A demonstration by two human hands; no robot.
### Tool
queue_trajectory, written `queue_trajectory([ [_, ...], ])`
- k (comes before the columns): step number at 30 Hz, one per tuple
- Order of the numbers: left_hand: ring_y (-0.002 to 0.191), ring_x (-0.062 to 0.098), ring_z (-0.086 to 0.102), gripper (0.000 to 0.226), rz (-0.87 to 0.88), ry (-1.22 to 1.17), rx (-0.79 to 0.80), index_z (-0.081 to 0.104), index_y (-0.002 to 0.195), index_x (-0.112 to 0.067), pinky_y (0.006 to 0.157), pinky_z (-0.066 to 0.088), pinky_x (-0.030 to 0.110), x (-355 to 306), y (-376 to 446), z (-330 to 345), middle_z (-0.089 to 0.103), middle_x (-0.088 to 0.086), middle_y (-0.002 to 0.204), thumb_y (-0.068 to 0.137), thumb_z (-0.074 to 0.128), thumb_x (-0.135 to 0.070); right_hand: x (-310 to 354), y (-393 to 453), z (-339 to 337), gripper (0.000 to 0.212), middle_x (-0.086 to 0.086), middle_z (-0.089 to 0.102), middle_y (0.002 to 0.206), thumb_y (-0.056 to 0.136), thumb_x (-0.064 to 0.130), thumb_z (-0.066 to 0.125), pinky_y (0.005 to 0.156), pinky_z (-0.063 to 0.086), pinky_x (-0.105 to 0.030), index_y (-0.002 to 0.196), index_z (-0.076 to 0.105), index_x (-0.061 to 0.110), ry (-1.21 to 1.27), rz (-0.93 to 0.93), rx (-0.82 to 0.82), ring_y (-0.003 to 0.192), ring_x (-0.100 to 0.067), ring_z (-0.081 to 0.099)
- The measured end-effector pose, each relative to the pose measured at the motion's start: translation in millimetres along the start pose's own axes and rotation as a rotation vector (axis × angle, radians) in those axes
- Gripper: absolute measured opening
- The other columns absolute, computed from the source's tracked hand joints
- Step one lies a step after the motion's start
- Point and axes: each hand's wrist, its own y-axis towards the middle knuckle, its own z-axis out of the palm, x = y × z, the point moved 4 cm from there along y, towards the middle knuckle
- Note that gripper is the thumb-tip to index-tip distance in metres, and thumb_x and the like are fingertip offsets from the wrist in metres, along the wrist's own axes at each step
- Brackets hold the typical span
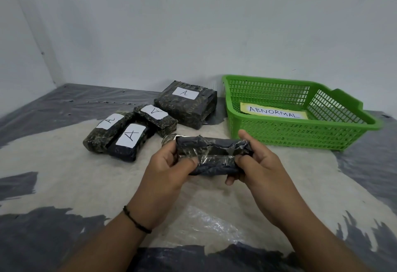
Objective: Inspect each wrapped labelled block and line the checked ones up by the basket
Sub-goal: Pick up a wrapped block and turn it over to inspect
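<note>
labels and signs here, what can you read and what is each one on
"ABNORMAL": paper sign lying inside the green basket.
"A": label on the big wrapped block by the basket.
"A": label on the tilted block, letter turned upside down.
"A": label on the left block.
"A": label on the front block.
Held block, gripped by left hand and right hand: no label readable.

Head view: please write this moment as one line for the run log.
both hands: left, right hold black plastic-wrapped block by its ends | green plastic basket: only ABNORMAL sign inside | phase: inspecting
</note>
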Motion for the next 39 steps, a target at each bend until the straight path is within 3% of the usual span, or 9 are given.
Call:
queue_trajectory([
  [6, 0.097, 0.025, 0.070, 0.028, 0.031, 0.122, -0.042, 0.071, 0.096, -0.021, 0.091, 0.053, 0.049, -1, -1, -2, 0.075, 0.006, 0.098, 0.072, 0.059, -0.012, 7, -10, 5, 0.061, 0.014, 0.058, 0.080, 0.088, 0.015, 0.060, 0.056, 0.041, -0.006, 0.131, 0.030, 0.046, -0.107, -0.050, 0.061, 0.060, 0.008, 0.056],
  [10, 0.096, 0.022, 0.070, 0.027, 0.064, 0.108, -0.020, 0.070, 0.098, -0.018, 0.086, 0.055, 0.039, -3, -5, 4, 0.075, 0.005, 0.099, 0.071, 0.070, -0.017, 5, -8, 5, 0.055, 0.011, 0.059, 0.079, 0.085, 0.009, 0.061, 0.055, 0.042, -0.010, 0.127, 0.039, 0.036, -0.121, -0.075, 0.023, 0.058, 0.006, 0.056],
  [15, 0.093, 0.021, 0.071, 0.020, 0.106, 0.145, -0.048, 0.070, 0.096, -0.014, 0.080, 0.057, 0.029, -7, -5, 3, 0.076, 0.005, 0.095, 0.081, 0.070, -0.001, 5, -10, 8, 0.034, 0.017, 0.065, 0.079, 0.085, 0.019, 0.064, 0.063, 0.046, -0.015, 0.109, 0.051, 0.038, -0.099, -0.126, 0.024, 0.064, 0.002, 0.060],
  [20, 0.092, 0.026, 0.071, 0.026, -0.053, -0.025, -0.022, 0.069, 0.098, -0.019, 0.075, 0.058, 0.038, -1, -4, 3, 0.073, 0.009, 0.101, 0.075, 0.066, -0.030, 7, -11, 8, 0.025, 0.027, 0.063, 0.079, 0.089, 0.013, 0.059, 0.064, 0.045, -0.010, 0.098, 0.049, 0.034, -0.157, -0.255, -0.002, 0.070, 0.004, 0.060],
  [24, 0.059, 0.023, 0.065, 0.053, -0.199, -0.111, -0.057, 0.067, 0.098, -0.011, 0.055, 0.057, 0.032, 2, 1, -2, 0.069, 0.014, 0.082, 0.074, 0.067, -0.058, 9, -13, 7, 0.028, 0.027, 0.060, 0.095, 0.088, 0.019, 0.061, 0.072, 0.040, -0.006, 0.103, 0.047, 0.039, -0.286, -0.335, -0.013, 0.088, 0.004, 0.058],
  [29, 0.083, 0.027, 0.068, 0.049, -0.082, -0.200, -0.033, 0.067, 0.098, -0.005, 0.067, 0.058, 0.032, 2, 6, -9, 0.069, 0.023, 0.098, 0.058, 0.070, -0.033, 6, -13, 6, 0.049, 0.016, 0.061, 0.113, 0.070, 0.052, 0.066, 0.087, 0.048, -0.018, 0.114, 0.046, 0.056, -0.086, -0.194, 0.018, 0.100, 0.001, 0.061],
  [33, 0.093, 0.028, 0.064, 0.047, -0.038, -0.281, 0.002, 0.066, 0.102, -0.010, 0.078, 0.056, 0.039, 2, 4, -9, 0.066, 0.016, 0.103, 0.056, 0.066, -0.017, 4, -9, -4, 0.025, 0.016, 0.068, 0.109, 0.082, 0.035, 0.068, 0.098, 0.048, -0.030, 0.105, 0.062, 0.042, -0.176, -0.155, -0.055, 0.102, 0.002, 0.061],
  [36, 0.089, 0.021, 0.067, 0.044, -0.056, -0.343, -0.054, 0.057, 0.112, -0.008, 0.066, 0.058, 0.034, 3, 1, -5, 0.068, 0.011, 0.104, 0.068, 0.057, -0.010, 1, -8, -7, 0.033, 0.009, 0.064, 0.119, 0.083, 0.018, 0.069, 0.102, 0.046, -0.037, 0.113, 0.065, 0.031, -0.180, -0.158, -0.033, 0.110, -0.003, 0.059],
  [39, 0.095, 0.018, 0.067, 0.048, -0.064, -0.201, -0.112, 0.057, 0.116, -0.015, 0.078, 0.055, 0.039, 2, 1, -6, 0.071, 0.005, 0.108, 0.068, 0.058, -0.009, 2, -9, -7, 0.046, 0.017, 0.054, 0.129, 0.080, 0.023, 0.071, 0.107, 0.038, -0.022, 0.120, 0.056, 0.041, -0.260, -0.231, 0.009, 0.120, 0.004, 0.049],
])
